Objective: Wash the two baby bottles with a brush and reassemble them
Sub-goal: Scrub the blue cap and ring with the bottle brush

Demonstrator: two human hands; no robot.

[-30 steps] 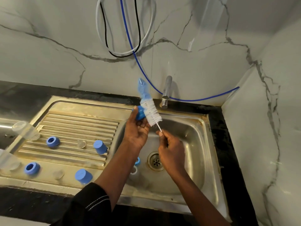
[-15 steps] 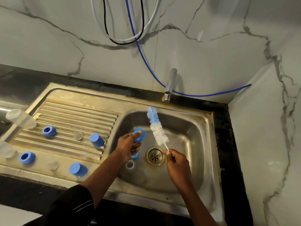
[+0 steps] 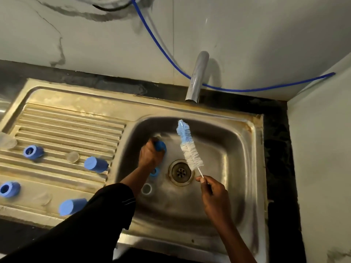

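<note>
My left hand [image 3: 150, 155] is low in the steel sink basin [image 3: 237, 160], closed around a small blue bottle part [image 3: 160, 145]. My right hand [image 3: 212, 192] pinches the thin white stem of the bottle brush [image 3: 189, 148], whose blue-and-white bristles point up over the basin. Under my left forearm in the basin lie another blue ring [image 3: 154, 171] and a clear-rimmed piece [image 3: 146, 188]. On the drainboard [image 3: 66, 120] lie two blue caps [image 3: 95, 164] [image 3: 71, 206], two blue rings [image 3: 32, 151] [image 3: 8, 188], a clear teat [image 3: 73, 156] and a clear bottle [image 3: 6, 141] at the left edge.
The tap spout [image 3: 196, 80] stands behind the basin, with a blue hose [image 3: 167, 54] looping along the marble wall. The drain [image 3: 180, 172] sits mid-basin. Black countertop [image 3: 277, 149] borders the sink on the right, and a side wall [image 3: 322, 149] closes the right.
Both hands dropped from in front of the tap down into the basin. The left hand with the blue part moved away from the brush and lower, toward the basin floor.
</note>
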